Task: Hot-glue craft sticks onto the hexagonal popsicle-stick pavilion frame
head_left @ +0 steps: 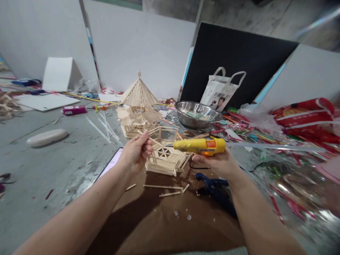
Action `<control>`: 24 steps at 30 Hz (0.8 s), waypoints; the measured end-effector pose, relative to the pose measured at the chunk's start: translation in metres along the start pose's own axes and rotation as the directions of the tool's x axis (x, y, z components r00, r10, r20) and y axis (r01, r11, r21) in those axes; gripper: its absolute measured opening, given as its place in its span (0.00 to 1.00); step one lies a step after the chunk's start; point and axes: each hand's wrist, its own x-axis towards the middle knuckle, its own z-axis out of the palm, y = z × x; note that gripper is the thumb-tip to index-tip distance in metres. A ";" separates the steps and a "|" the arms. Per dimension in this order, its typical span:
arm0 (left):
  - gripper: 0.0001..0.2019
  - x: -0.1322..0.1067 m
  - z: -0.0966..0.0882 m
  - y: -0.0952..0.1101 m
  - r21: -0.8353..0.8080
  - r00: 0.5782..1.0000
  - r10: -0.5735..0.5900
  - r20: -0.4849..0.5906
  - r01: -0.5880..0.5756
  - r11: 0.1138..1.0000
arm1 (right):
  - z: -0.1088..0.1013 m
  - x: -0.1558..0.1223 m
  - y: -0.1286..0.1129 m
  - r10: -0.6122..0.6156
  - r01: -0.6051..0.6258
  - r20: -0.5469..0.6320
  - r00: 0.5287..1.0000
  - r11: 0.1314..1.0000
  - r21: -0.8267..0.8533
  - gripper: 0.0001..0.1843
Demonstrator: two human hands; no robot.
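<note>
My left hand [139, 148] pinches a thin wooden stick [156, 142] above a six-sided stick frame [162, 166]. In my right hand [212, 162] is a yellow hot glue gun [200, 145], its nozzle pointing left close to the stick. A long clear glue stick [276, 146] juts out of the gun's back end. Behind the frame stands a pagoda model [138, 102] with a pointed stick roof. Several loose sticks [163, 186] lie on the brown sheet [159, 219] in front. Dark blue pliers-like tool [215, 187] rests below my right hand, partly hidden by the forearm.
A steel bowl [198, 117] with sticks inside stands behind, beside a white bag [221, 88]. Clear glue sticks [106, 125], a purple bottle [74, 110] and a pale oblong case [47, 137] lie at left. A phone [111, 163] is partly under my left arm. Coloured scraps [244, 124] clutter the right.
</note>
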 end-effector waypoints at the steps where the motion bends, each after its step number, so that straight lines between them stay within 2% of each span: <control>1: 0.09 0.000 0.000 0.000 -0.003 1.000 -0.003 -0.005 0.003 1.000 | 0.000 0.000 0.001 0.003 -0.003 -0.006 1.000 1.000 0.004 0.11; 13: 0.11 -0.002 0.002 0.001 -0.012 0.999 -0.037 -0.006 0.037 0.999 | 0.003 0.000 0.004 0.067 -0.066 -0.029 0.997 0.996 0.052 0.13; 24: 0.09 -0.004 0.005 0.001 -0.001 0.999 -0.030 -0.023 0.030 1.000 | 0.004 -0.001 0.004 0.011 -0.010 -0.003 1.000 1.000 0.025 0.12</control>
